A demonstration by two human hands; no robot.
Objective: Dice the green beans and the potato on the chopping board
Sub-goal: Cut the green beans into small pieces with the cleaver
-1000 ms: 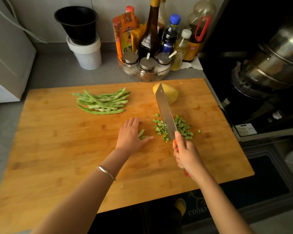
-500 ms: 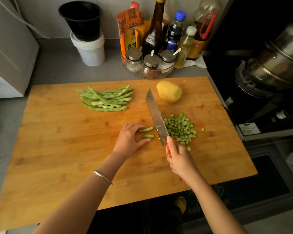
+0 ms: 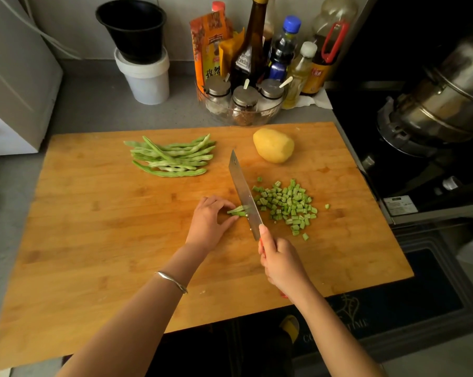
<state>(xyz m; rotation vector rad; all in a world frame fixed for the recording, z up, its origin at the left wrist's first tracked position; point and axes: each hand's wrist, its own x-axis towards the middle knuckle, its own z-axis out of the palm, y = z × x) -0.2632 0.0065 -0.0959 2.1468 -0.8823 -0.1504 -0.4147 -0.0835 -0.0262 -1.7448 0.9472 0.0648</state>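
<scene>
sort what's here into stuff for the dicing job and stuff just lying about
For the job: chopping board, knife in right hand, bean stubs held by left hand, whole green beans, diced pile, potato.
Lying about: black bucket, white tub, sauce bottles, spice jars, steel pot.

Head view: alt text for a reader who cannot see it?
On a wooden chopping board, the right hand grips a steel knife set across short green bean lengths that the left hand holds. Diced bean pieces lie right of the blade; whole green beans and a yellow potato lie behind.
</scene>
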